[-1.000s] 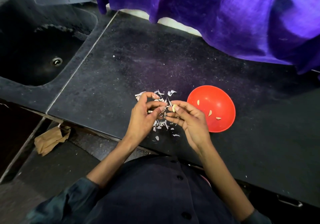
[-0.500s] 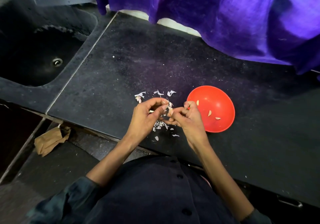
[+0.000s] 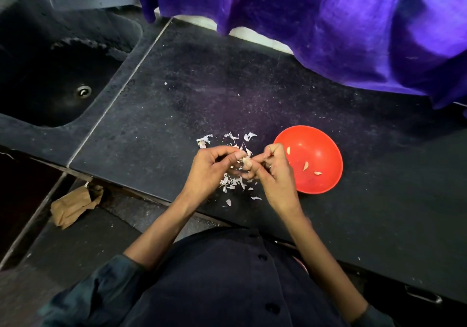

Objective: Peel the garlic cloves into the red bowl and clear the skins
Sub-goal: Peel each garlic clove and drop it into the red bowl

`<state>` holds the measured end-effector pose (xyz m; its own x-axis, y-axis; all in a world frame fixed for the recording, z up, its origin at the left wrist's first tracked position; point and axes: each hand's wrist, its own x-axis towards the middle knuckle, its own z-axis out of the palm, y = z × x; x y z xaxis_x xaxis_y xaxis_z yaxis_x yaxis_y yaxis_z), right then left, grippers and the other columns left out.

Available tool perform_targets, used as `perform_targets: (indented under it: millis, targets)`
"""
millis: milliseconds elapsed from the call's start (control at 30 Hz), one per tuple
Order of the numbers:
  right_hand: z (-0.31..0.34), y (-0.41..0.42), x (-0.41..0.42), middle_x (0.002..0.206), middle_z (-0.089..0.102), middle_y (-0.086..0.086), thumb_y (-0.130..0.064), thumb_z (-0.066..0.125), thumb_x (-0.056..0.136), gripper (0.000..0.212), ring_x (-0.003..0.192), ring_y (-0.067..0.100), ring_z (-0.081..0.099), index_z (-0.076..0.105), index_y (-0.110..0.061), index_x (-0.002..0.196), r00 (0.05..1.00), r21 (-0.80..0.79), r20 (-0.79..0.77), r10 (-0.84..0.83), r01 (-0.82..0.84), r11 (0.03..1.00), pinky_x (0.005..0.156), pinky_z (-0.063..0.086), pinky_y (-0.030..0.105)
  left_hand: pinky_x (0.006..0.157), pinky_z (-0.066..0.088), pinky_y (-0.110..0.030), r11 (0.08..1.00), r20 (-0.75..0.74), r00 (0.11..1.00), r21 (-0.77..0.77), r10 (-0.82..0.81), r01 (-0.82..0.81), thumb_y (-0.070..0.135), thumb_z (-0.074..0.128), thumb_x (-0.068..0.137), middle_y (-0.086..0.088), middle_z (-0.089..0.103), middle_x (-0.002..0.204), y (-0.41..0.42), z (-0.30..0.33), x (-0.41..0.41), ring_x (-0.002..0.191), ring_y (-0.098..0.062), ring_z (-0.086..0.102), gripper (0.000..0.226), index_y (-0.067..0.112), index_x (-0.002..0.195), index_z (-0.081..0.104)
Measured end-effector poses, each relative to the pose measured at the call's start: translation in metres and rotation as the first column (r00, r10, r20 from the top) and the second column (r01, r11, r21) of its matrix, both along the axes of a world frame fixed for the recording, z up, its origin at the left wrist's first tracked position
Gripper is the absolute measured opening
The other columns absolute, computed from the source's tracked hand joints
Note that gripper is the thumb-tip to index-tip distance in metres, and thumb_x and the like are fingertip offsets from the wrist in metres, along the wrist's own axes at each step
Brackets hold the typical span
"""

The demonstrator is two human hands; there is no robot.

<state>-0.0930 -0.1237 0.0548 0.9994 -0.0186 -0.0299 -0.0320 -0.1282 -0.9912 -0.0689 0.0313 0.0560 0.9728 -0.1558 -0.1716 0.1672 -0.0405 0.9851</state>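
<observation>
A red bowl point(image 3: 317, 152) sits on the dark counter, right of my hands, with three peeled cloves point(image 3: 305, 166) in it. My left hand point(image 3: 213, 168) and my right hand point(image 3: 274, 172) meet over a scatter of white garlic skins point(image 3: 233, 182). Between their fingertips is a pale garlic clove point(image 3: 246, 161), pinched from both sides. My right hand's knuckles overlap the bowl's left rim. More skins point(image 3: 228, 137) lie just beyond my fingers.
A dark sink point(image 3: 58, 74) with a metal drain lies at the left. A purple cloth point(image 3: 328, 23) hangs along the counter's back edge. A crumpled brown paper point(image 3: 74, 204) lies on the floor below the counter's front edge point(image 3: 141, 187).
My right hand has curled tighter and shifted right toward the bowl's rim. Both hands keep working the clove between the fingertips, over the skins.
</observation>
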Motion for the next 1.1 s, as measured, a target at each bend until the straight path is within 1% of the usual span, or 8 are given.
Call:
perform_targets:
  millis: [133, 233, 333, 533, 733, 867, 1000, 1100]
  targets:
    - [0.000, 0.000, 0.001, 0.076, 0.069, -0.001, -0.009, 0.060, 0.091, 0.015, 0.063, 0.014, 0.067, 0.050, -0.020, 0.094, 0.998, 0.038, -0.032, -0.060, 0.061, 0.997, 0.072, 0.057, 0.049, 0.076, 0.059, -0.047, 0.991, 0.058, 0.992, 0.076, 0.108, -0.113, 0.024, 0.079, 0.072, 0.001, 0.073, 0.076, 0.002, -0.004, -0.002, 0.071, -0.014, 0.066, 0.010, 0.020, 0.080, 0.075]
    - [0.001, -0.001, 0.001, 0.079, 0.069, -0.002, -0.004, 0.063, 0.090, 0.014, 0.068, 0.015, 0.068, 0.063, -0.017, 0.091, 0.994, 0.070, -0.061, -0.091, 0.096, 0.993, 0.069, 0.057, 0.034, 0.072, 0.059, -0.037, 0.976, 0.117, 0.979, 0.128, 0.164, -0.178, 0.025, 0.083, 0.069, 0.003, 0.072, 0.071, 0.004, -0.006, -0.002, 0.067, -0.012, 0.066, 0.012, 0.020, 0.076, 0.075]
    - [0.002, 0.000, 0.002, 0.082, 0.070, 0.000, -0.002, 0.065, 0.088, 0.014, 0.072, 0.015, 0.068, 0.069, -0.015, 0.091, 0.993, 0.089, -0.059, -0.106, 0.111, 0.990, 0.068, 0.055, 0.022, 0.075, 0.059, -0.032, 0.973, 0.134, 0.975, 0.126, 0.177, -0.194, 0.014, 0.078, 0.077, 0.009, 0.074, 0.075, 0.004, -0.006, 0.000, 0.072, -0.010, 0.070, 0.014, 0.026, 0.080, 0.075]
    - [-0.002, -0.001, 0.004, 0.096, 0.070, 0.016, 0.000, 0.062, 0.090, 0.017, 0.078, 0.013, 0.069, 0.072, -0.009, 0.101, 0.992, 0.113, -0.067, -0.105, 0.112, 0.987, 0.074, 0.057, 0.024, 0.070, 0.058, -0.024, 0.978, 0.161, 0.977, 0.134, 0.139, -0.161, -0.011, 0.063, 0.086, 0.013, 0.073, 0.082, 0.000, -0.006, -0.001, 0.078, -0.012, 0.072, 0.041, 0.029, 0.085, 0.071]
    - [-0.001, -0.002, 0.004, 0.097, 0.068, 0.017, 0.004, 0.061, 0.090, 0.026, 0.084, 0.017, 0.069, 0.071, -0.018, 0.100, 0.995, 0.147, -0.042, -0.089, 0.094, 0.985, 0.075, 0.057, 0.024, 0.069, 0.057, -0.022, 0.965, 0.211, 0.966, 0.179, 0.150, -0.189, 0.017, 0.082, 0.073, 0.009, 0.073, 0.074, 0.003, -0.001, -0.002, 0.069, -0.004, 0.068, 0.011, 0.019, 0.081, 0.076]
    - [-0.001, -0.001, 0.004, 0.085, 0.071, 0.003, 0.005, 0.063, 0.087, 0.023, 0.081, 0.016, 0.068, 0.071, -0.014, 0.096, 0.993, 0.177, -0.076, -0.095, 0.108, 0.978, 0.072, 0.056, 0.024, 0.065, 0.059, -0.027, 0.990, 0.125, 0.988, 0.094, 0.095, -0.107, 0.020, 0.071, 0.085, 0.011, 0.074, 0.081, -0.002, 0.004, -0.002, 0.075, -0.012, 0.072, 0.011, 0.029, 0.090, 0.074]
    - [0.000, -0.001, 0.004, 0.091, 0.073, 0.009, 0.005, 0.063, 0.087, 0.019, 0.081, 0.014, 0.069, 0.072, -0.009, 0.096, 0.993, 0.169, -0.077, -0.086, 0.098, 0.981, 0.071, 0.056, 0.025, 0.065, 0.061, -0.037, 0.998, 0.019, 0.998, -0.034, 0.053, -0.052, 0.014, 0.068, 0.087, -0.010, 0.075, 0.089, -0.004, 0.000, -0.002, 0.081, -0.028, 0.072, 0.013, 0.008, 0.096, 0.075]
    - [0.001, -0.002, 0.004, 0.094, 0.072, 0.013, 0.003, 0.064, 0.087, 0.019, 0.079, 0.015, 0.069, 0.073, -0.010, 0.097, 0.992, 0.183, -0.083, -0.095, 0.109, 0.977, 0.071, 0.057, 0.025, 0.067, 0.061, -0.037, 0.994, -0.032, 0.999, -0.102, 0.032, -0.035, 0.007, 0.068, 0.087, -0.017, 0.073, 0.089, -0.004, 0.003, -0.003, 0.079, -0.027, 0.070, 0.011, 0.002, 0.093, 0.074]
